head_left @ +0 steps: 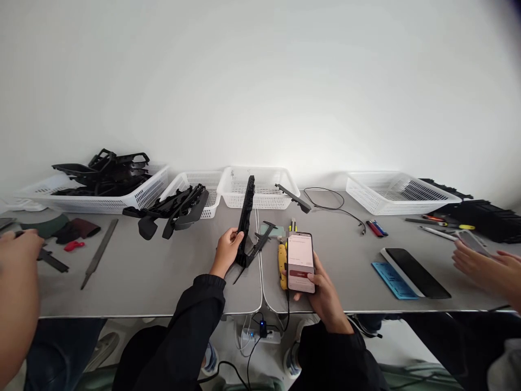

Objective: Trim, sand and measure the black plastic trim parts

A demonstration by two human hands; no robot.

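My left hand (228,248) grips a long black plastic part (246,212) that stands tilted over the grey table. A caliper (264,239) lies just to the right of that part. In my right hand (325,290) is a smartphone (300,255) with a lit screen, my thumb resting on its lower part. Beside the phone's left edge lies a yellow tool (282,266) with a cord running off the table, partly hidden by the phone.
White baskets (256,202) line the wall, several black parts (106,171) heaped at left. A file (100,252) lies left; a black panel (417,271) lies right. One person's hand (20,250) is at far left, another's hands (480,266) at far right. A power strip (262,338) sits below.
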